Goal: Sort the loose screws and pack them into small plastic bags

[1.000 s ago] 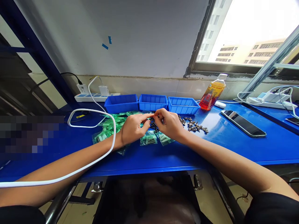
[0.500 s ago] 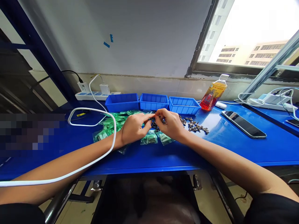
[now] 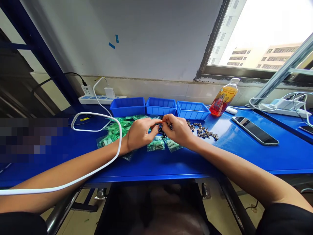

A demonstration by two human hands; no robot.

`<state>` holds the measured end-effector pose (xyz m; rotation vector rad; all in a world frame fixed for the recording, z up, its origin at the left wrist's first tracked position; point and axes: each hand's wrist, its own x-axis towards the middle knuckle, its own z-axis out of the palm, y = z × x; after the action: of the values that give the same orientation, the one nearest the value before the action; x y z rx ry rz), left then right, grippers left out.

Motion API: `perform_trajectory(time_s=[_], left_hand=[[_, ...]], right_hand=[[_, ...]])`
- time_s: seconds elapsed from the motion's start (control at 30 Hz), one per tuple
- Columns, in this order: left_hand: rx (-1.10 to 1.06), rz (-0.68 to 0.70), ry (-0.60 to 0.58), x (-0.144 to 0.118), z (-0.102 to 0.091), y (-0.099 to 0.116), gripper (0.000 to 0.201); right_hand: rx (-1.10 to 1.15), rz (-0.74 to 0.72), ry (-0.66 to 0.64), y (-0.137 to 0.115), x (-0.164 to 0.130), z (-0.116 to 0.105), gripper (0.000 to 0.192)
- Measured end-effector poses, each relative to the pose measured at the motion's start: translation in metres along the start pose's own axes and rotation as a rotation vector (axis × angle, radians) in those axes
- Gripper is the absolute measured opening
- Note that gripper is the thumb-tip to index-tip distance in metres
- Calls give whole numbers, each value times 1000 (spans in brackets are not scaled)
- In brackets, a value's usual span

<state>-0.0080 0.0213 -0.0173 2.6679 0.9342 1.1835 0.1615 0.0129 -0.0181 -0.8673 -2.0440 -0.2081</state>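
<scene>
Two bare hands meet at the fingertips: our left hand (image 3: pixel 141 133) and our right hand (image 3: pixel 178 130). We cannot tell whether they pinch anything. Small screw-like metal parts (image 3: pixel 205 133) lie loose on the blue workbench (image 3: pixel 234 158), behind our fingertips and right of our right hand, which partly hides them. Green plastic packets (image 3: pixel 116 131) lie around our left hand. A white cable (image 3: pixel 120 135) crosses before our left forearm (image 3: pixel 80 167). Behind stand three blue bins (image 3: pixel 160 111). Farther right, a drink bottle (image 3: pixel 223 98) carries writing we cannot read, near a smartphone (image 3: pixel 255 130).
</scene>
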Motion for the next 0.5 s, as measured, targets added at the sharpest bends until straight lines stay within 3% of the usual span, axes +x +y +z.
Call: perform_trajectory(time_s=[0.23,0.5], left_hand=[[-157,-79,-20,1,-3,3,29],[-249,-129,-52,3,-7,7,28]], right_hand=[[36,-52,-99,1,-1,-1,8],[81,-91,-102,-1,-1,-3,9]])
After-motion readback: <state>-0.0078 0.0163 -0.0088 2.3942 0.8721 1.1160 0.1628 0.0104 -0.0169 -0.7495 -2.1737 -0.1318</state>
